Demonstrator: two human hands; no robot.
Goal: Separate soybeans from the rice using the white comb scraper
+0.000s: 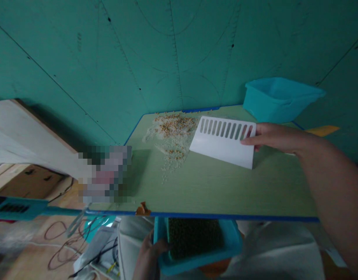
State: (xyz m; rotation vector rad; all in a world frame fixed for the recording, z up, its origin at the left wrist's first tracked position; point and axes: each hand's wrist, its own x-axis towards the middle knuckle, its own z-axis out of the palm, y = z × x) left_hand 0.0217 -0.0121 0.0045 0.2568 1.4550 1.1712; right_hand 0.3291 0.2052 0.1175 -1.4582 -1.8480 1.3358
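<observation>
My right hand (272, 137) grips the right edge of a white slotted plastic scraper (222, 142), held tilted on the pale green table (214, 186). Just left of the scraper lies a heap of mixed white grains and yellow-brown seeds (173, 136). Below the table's near blue edge, my left hand (150, 251) holds the left rim of a blue tray (196, 245) filled with dark green beans, resting over my lap.
An empty blue tub (278, 99) stands at the table's far right corner against the teal wall. A blurred-out patch (104, 173) sits at the table's left edge. Cables and a wooden floor (62, 241) lie lower left. A small orange piece (143, 210) rests on the near edge.
</observation>
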